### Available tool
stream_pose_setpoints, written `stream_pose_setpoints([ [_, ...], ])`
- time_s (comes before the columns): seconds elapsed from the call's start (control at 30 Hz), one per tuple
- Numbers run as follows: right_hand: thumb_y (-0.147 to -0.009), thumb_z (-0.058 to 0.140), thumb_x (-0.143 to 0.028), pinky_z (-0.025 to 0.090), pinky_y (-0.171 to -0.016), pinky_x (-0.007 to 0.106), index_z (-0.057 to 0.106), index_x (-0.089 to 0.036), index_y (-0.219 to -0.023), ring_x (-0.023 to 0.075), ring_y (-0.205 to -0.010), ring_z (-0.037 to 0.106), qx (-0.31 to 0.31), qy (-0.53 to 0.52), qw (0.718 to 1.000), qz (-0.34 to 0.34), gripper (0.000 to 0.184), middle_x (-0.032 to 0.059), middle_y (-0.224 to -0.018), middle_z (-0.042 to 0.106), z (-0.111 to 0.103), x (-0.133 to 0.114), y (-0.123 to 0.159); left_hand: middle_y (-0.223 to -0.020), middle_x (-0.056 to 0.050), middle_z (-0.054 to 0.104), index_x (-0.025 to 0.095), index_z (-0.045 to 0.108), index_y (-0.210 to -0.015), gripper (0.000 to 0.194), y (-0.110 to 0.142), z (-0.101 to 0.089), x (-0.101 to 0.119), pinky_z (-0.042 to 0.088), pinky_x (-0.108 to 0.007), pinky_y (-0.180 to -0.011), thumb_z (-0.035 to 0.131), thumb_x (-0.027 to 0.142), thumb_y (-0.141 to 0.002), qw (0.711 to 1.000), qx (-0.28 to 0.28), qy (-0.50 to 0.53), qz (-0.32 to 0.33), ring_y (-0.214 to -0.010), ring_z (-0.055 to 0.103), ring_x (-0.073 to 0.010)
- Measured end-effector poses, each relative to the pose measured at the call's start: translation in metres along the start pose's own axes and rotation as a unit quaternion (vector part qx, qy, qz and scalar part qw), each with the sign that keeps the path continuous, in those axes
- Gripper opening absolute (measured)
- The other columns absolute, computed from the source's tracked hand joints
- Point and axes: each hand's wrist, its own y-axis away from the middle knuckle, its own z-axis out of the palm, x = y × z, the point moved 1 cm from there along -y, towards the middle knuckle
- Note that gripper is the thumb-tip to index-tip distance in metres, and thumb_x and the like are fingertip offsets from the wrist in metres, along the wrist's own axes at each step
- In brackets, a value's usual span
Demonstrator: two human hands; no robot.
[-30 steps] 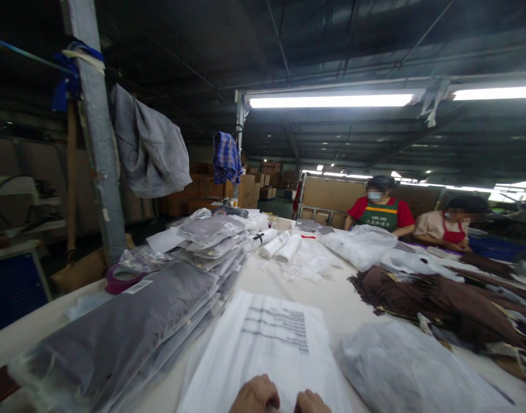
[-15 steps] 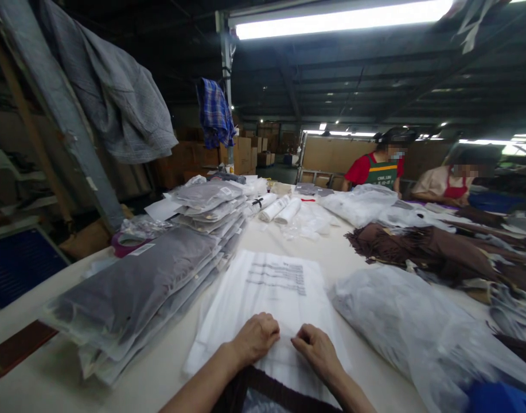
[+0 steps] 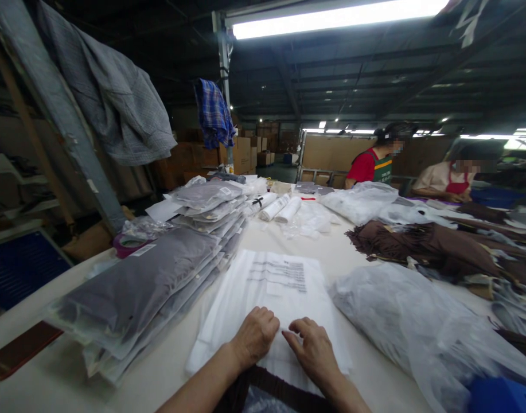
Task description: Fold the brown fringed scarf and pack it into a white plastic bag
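A stack of flat white plastic bags [image 3: 275,292] with printed black text lies on the table in front of me. My left hand [image 3: 254,335] rests on its near end with the fingers curled under, pinching the top bag. My right hand [image 3: 313,349] lies beside it on the same bag, fingers bent and pressing the plastic. A dark brown garment edge [image 3: 263,385] shows between my forearms at the bottom.
A stack of bagged grey garments [image 3: 155,281] lies left of the bags. A crumpled clear plastic bag [image 3: 413,327] lies right, brown fringed garments [image 3: 435,252] beyond. Two people [image 3: 374,166] work at the far side. White rolls [image 3: 282,209] lie mid-table. A purple tape roll [image 3: 127,244] sits left.
The view tilted down, bringing my hands and forearms into view. Since half a second ago, both hands slid slightly toward me on the white bag.
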Motion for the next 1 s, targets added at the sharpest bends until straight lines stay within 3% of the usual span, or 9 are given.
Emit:
stream_pose_setpoints([
  [0.33, -0.087, 0.045, -0.025, 0.035, -0.064, 0.023, 0.060, -0.023, -0.069, 0.0124, -0.070, 0.057, 0.033, 0.090, 0.992, -0.077, 0.024, -0.0020, -0.071, 0.062, 0.011, 0.002, -0.001, -0.068, -0.006, 0.056, 0.014, 0.053, -0.071, 0.015, 0.002, -0.002, -0.003, 0.042, -0.030, -0.059, 0.044, 0.005, -0.080, 1.000, 0.011, -0.022, 0.012, -0.066, 0.051, -0.0197],
  [0.47, -0.078, 0.050, -0.010, 0.030, -0.068, 0.028, 0.059, -0.021, -0.072, 0.0167, -0.072, 0.053, 0.098, 0.164, 0.974, -0.121, 0.016, 0.0010, -0.074, 0.061, 0.018, 0.009, -0.002, -0.069, -0.006, 0.057, 0.015, 0.053, -0.072, 0.016, 0.000, -0.008, 0.000, 0.042, -0.030, -0.060, 0.043, 0.004, -0.079, 1.000, 0.009, -0.023, 0.012, -0.066, 0.051, -0.0196],
  [0.57, -0.070, 0.051, -0.002, 0.027, -0.065, 0.029, 0.058, -0.022, -0.070, 0.0165, -0.066, 0.049, 0.125, 0.208, 0.956, -0.167, 0.021, 0.0000, -0.070, 0.059, 0.018, 0.019, -0.003, -0.070, -0.006, 0.056, 0.015, 0.054, -0.073, 0.017, -0.003, -0.013, 0.001, 0.042, -0.031, -0.061, 0.041, 0.005, -0.081, 1.000, 0.003, -0.025, 0.006, -0.067, 0.052, -0.0199],
  [0.7, -0.071, 0.045, 0.003, 0.026, -0.062, 0.029, 0.057, -0.021, -0.067, 0.0173, -0.061, 0.046, 0.167, 0.247, 0.935, -0.191, 0.027, 0.0011, -0.064, 0.057, 0.007, 0.038, 0.000, -0.071, -0.006, 0.057, 0.015, 0.054, -0.074, 0.019, -0.002, -0.020, -0.007, 0.042, -0.030, -0.062, 0.040, 0.003, -0.080, 0.999, -0.017, -0.028, -0.012, -0.070, 0.052, -0.0196],
  [0.83, -0.076, 0.040, 0.003, 0.027, -0.063, 0.029, 0.056, -0.020, -0.070, 0.0175, -0.062, 0.045, 0.194, 0.268, 0.919, -0.215, 0.028, 0.0019, -0.066, 0.055, -0.007, 0.051, 0.011, -0.075, -0.007, 0.060, 0.015, 0.055, -0.076, 0.023, 0.004, -0.025, -0.019, 0.041, -0.031, -0.066, 0.040, -0.002, -0.075, 0.996, -0.043, -0.037, -0.062, -0.074, 0.054, -0.0204],
  [1.0, -0.081, 0.039, -0.002, 0.032, -0.067, 0.028, 0.055, -0.019, -0.083, 0.0162, -0.067, 0.048, 0.188, 0.286, 0.903, -0.261, 0.023, 0.0018, -0.073, 0.056, -0.016, 0.059, 0.025, -0.083, -0.012, 0.060, 0.013, 0.056, -0.083, 0.028, 0.015, -0.031, -0.034, 0.041, -0.036, -0.072, 0.034, -0.003, -0.076, 0.981, -0.036, -0.046, -0.186, -0.085, 0.055, -0.0249],
])
